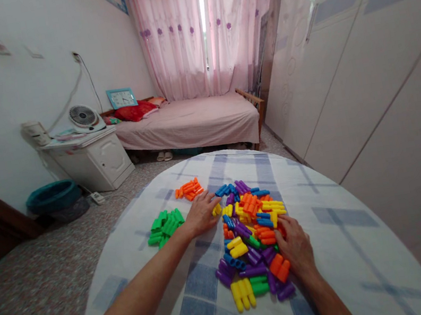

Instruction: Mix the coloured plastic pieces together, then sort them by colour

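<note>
A mixed pile of plastic bullet-shaped building blocks (246,227) in yellow, orange, blue, purple and green lies on the round table. My left hand (202,213) is at the pile's left side, its thumb and fingers bent around a yellow block (216,209). On the pile's right edge, my right hand (297,245) has its fingers curled in against an orange block (282,230), partly hidden by the fingers. Left of my left hand lies a group of green blocks (164,226). Farther back is a small group of orange blocks (189,189).
A blue and white checked cloth (356,257) covers the table. Beyond it stands a bed (188,123) with pink sheets. To the left are a white cabinet (104,162) with a fan (85,117) and a bin (54,197). A tall wardrobe (361,73) lines the right.
</note>
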`<move>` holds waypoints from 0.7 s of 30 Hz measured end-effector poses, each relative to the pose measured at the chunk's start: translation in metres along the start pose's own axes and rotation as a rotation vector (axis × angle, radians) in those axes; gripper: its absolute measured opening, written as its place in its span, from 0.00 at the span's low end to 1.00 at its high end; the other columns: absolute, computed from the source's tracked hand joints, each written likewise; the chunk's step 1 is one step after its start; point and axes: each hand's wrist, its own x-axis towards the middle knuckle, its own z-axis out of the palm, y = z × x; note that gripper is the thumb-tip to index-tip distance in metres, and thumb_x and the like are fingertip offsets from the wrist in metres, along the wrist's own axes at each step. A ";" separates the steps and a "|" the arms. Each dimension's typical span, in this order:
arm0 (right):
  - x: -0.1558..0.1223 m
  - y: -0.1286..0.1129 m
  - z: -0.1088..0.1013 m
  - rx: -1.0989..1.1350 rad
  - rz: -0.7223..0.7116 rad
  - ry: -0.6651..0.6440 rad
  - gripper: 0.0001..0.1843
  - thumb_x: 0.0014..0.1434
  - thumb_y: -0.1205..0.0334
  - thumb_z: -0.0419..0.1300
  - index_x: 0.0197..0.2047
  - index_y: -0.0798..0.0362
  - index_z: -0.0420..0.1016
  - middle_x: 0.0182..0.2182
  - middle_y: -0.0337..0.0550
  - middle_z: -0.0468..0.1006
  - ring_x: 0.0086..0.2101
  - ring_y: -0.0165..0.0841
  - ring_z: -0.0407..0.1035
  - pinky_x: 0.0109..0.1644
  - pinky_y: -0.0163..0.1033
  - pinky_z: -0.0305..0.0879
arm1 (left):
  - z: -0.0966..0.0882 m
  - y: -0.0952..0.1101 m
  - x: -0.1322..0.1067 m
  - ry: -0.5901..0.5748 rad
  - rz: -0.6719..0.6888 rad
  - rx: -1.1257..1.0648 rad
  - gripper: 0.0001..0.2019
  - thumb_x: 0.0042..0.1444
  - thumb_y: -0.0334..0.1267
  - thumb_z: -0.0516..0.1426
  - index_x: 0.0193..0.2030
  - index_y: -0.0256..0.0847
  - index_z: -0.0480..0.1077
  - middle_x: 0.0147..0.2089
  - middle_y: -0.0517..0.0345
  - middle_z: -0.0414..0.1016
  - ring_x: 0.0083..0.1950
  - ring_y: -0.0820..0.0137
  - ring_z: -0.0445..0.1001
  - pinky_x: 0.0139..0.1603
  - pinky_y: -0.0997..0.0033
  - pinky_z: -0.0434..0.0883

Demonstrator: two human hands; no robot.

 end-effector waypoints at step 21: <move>0.000 -0.001 -0.001 -0.009 -0.003 0.009 0.16 0.58 0.62 0.48 0.46 0.54 0.70 0.49 0.48 0.71 0.48 0.37 0.66 0.49 0.43 0.62 | 0.013 0.000 0.013 0.273 -0.365 -0.760 0.21 0.51 0.38 0.55 0.54 0.38 0.68 0.46 0.54 0.76 0.43 0.69 0.75 0.47 0.69 0.72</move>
